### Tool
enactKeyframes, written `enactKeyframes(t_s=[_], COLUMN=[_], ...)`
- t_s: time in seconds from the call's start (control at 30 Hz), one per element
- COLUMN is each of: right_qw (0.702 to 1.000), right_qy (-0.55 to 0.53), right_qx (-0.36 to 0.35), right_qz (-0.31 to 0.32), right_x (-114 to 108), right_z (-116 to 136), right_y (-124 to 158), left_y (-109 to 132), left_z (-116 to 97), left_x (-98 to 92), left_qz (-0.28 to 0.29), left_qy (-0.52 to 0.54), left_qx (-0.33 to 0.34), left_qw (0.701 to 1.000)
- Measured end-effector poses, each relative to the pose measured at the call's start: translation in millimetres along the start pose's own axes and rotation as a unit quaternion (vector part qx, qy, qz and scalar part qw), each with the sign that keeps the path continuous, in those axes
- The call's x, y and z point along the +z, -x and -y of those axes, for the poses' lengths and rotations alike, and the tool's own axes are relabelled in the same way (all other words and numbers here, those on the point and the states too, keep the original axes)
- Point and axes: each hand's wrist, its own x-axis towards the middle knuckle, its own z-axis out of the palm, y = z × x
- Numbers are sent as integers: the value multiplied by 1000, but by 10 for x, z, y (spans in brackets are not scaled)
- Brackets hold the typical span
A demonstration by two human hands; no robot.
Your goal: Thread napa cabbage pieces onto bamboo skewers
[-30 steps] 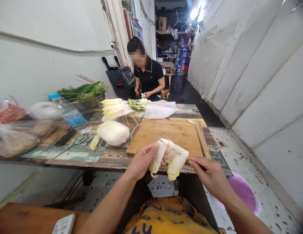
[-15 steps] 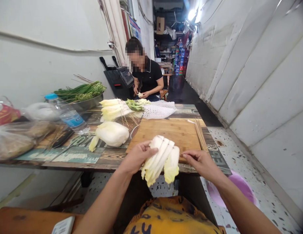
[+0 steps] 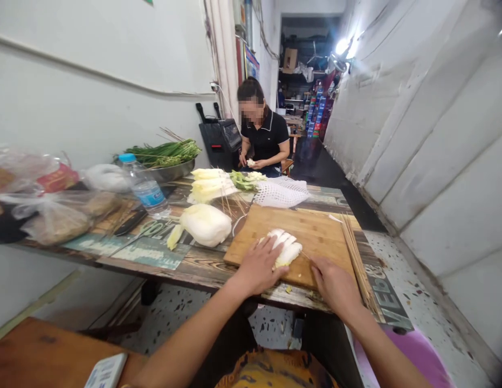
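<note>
On the wooden cutting board (image 3: 315,229) lie several white napa cabbage leaves (image 3: 289,252) with pale yellow edges. My left hand (image 3: 258,268) rests flat over them, fingers spread, covering their left part. A thin bamboo skewer (image 3: 307,255) runs into the right side of the leaves. Its other end is pinched in the closed fingers of my right hand (image 3: 335,281), low over the board's right part. Inside the leaves the skewer is hidden. Left of the board sits a peeled napa cabbage head (image 3: 206,225).
A bundle of bamboo skewers (image 3: 356,256) lies along the board's right edge. Behind are skewered cabbage leaves (image 3: 212,186), white foam netting (image 3: 283,192) and a bowl of greens (image 3: 173,171). A water bottle (image 3: 148,191), scissors (image 3: 143,233) and bags (image 3: 56,218) stand left. A person (image 3: 265,132) sits opposite.
The skewered leaves went from being held up over the table's front edge down onto the board. My left hand turned from gripping them to lying flat on top.
</note>
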Motion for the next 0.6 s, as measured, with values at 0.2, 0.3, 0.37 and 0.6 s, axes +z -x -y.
enactKeyframes(t_s=[0.2,0.3,0.37,0.6], right_qw=[995,975,956,945], right_qy=[-19,-23,-11,-174], right_qx=[-60,-131,-181,-128], right_qz=[-74,-178,-231,-246], right_x=[23,-89,-237,-574], right_z=[-194,-208,-120,810], right_y=[4,-57,-168,-1266], left_y=[121,282,432,674], left_z=[-25,29,88,307], left_x=[15,-66,-57,139], left_qz=[-32,-151,-248,-339], left_qy=[16,57,81,127], left_qx=[5,16,-3,-69], left_qw=[999,987,965,930])
